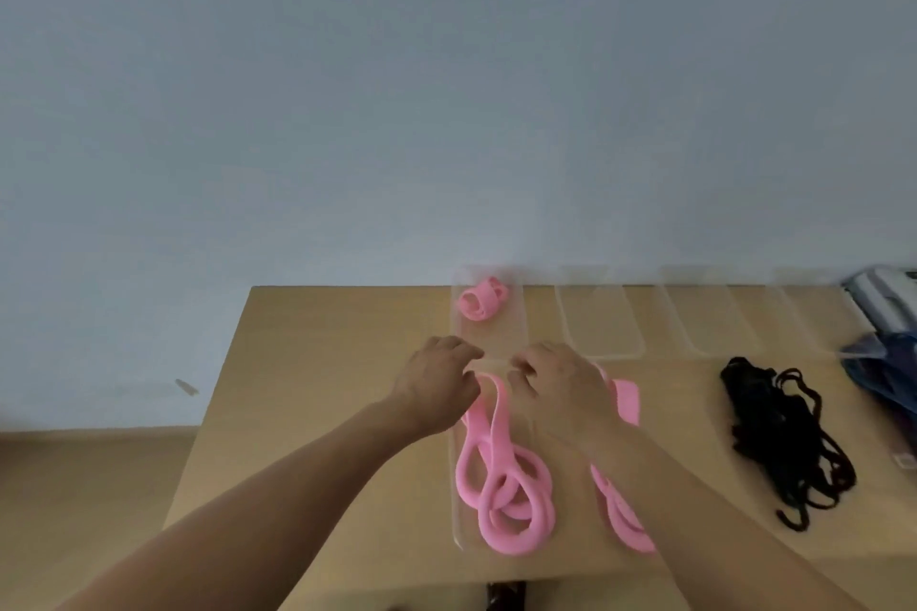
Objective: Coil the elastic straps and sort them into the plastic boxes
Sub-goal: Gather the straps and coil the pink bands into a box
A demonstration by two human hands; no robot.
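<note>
1. Fingers (466, 353) of the left hand (439, 375) are curling down and pinching the upper end of the loose pink strap (501, 486). The right hand (556, 385) is hovering just beside that end with bent fingers; whether they are clamping the strap cannot be told.
2. The loose pink strap is lying in slack loops toward the near edge of the table (322, 387), apparently over a clear tray (455, 486).
3. One coiled pink strap (479, 300) is sitting in the leftmost plastic box (518, 327) at the far edge. Further clear boxes (603, 347) are standing to its right.
4. A second pink strap (625, 404) is lying partly under the right forearm. The black straps (784, 432) are lying heaped toward the right edge.
5. Judged step: coiling of the loose strap is just starting. The next move is calling for rolling the pinched end onto itself while feeding in the slack, and for keeping tension so the elastic is not springing open.
6. No brand, label or writing is showing legibly.
</note>
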